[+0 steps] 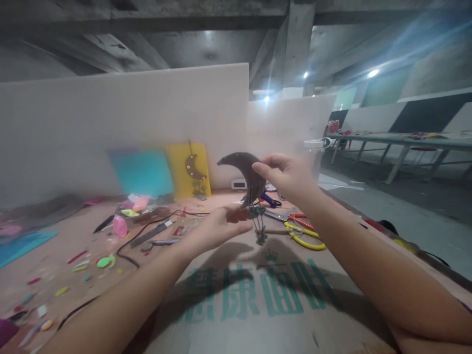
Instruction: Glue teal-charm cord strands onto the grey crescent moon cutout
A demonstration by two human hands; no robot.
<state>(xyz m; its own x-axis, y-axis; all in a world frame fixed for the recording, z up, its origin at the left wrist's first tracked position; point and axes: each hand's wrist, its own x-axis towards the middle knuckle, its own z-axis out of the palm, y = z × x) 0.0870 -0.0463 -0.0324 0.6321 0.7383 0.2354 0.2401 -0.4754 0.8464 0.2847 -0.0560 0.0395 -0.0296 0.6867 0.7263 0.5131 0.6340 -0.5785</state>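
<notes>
A dark crescent moon shape (241, 164) is held up over the cardboard (236, 329) with green characters. My right hand (285, 174) pinches its right edge between thumb and fingers. At its lower tip is my left hand (221, 226), thumb and fingers apart; whether its fingertips touch the moon is hard to tell. Strings with small greyish pieces (260, 237) dangle from the moon's lower part, just right of my left fingertips. Behind, a similar crescent with pink dots (192, 168) rests against a yellow board (177, 169).
Yellow-handled scissors (306, 242), red-handled pliers (302, 221) and a blue tool (271, 199) lie beyond my hands. Clay scraps and a black cable (121, 253) spread over the left. A clear bottle (314, 157) stands behind my right hand, near the white partition (206, 103).
</notes>
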